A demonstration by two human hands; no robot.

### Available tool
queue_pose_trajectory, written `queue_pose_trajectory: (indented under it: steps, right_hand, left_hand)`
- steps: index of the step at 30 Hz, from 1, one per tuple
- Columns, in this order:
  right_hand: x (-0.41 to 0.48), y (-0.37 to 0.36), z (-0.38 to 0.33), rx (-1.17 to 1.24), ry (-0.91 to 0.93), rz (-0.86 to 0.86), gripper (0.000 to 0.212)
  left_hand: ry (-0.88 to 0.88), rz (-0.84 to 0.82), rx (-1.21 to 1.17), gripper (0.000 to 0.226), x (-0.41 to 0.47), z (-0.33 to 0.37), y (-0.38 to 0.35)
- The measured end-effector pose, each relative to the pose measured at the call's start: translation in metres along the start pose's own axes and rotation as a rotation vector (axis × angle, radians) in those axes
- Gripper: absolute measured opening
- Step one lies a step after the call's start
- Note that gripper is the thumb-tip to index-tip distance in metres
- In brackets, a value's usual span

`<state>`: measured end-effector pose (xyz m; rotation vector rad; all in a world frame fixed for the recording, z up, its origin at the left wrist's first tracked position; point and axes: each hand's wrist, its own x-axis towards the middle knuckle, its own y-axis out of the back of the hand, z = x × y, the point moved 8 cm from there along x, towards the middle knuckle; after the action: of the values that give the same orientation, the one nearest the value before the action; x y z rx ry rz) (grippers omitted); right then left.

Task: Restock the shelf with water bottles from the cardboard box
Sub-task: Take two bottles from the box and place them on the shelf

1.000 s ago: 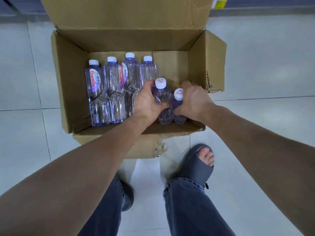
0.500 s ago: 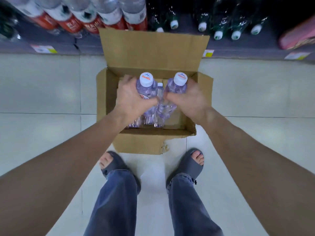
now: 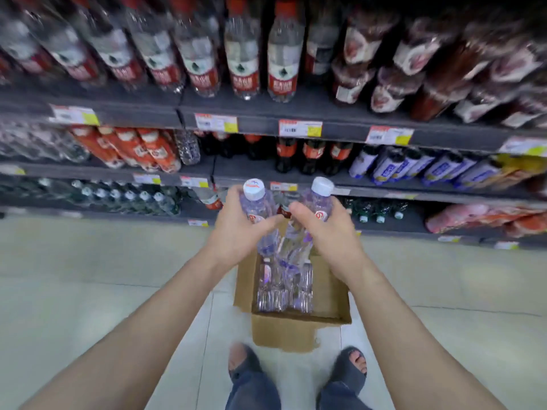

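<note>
Holding 1 clear purple-tinted plastic water bottle with a white cap (image 3: 255, 204) in our left hand (image 3: 236, 235) and a 2nd bottle (image 3: 319, 202) of the same kind in our right hand (image 3: 330, 235), we have both in the air above the open brown cardboard box (image 3: 284, 332). Each hand has its fingers and thumb curled round the body of its bottle, below the cap. The 2 bottles stand roughly upright, caps leaning slightly apart, while their lower ends come close together between our wrists; whether they touch there we cannot tell through the blur. The box sits on the pale tiled floor (image 3: 88, 291), its near wall just ahead of our feet in dark open-toed sandals (image 3: 344, 377) and blue jeans (image 3: 254, 392). Inside it, along the left wall, the remaining water bottles (image 3: 281, 291) sit packed side by side, too blurred for us to count. Beyond the far edge of the box rise the dark grey shop shelves (image 3: 325, 109), with price tags (image 3: 300, 127) along their front edges. The top shelf carries tall clear bottles with red labels (image 3: 242, 63) toward its left end and dark red bottles (image 3: 438, 72) toward its right end
</note>
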<state>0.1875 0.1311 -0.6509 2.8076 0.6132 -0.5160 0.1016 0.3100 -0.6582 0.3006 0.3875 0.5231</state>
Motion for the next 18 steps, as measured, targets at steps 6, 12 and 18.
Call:
queue_pose_trajectory:
  steps: [6,12,18]
  right_hand:
    - [-0.078,-0.024,-0.168,-0.051,0.167,-0.03,0.036]
    - [-0.152,-0.049,-0.303,-0.097,0.331,-0.125,0.054]
    - [-0.225,-0.085,-0.397,-0.144,0.443,-0.294,0.043]
  left_hand:
    - [-0.159,0.034,-0.043,0.053,-0.05,0.143,0.116]
    - [-0.301,0.137,-0.143,0.04,-0.107,0.25,0.219]
    - [-0.365,0.164,-0.177,0.055,-0.173,0.312,0.3]
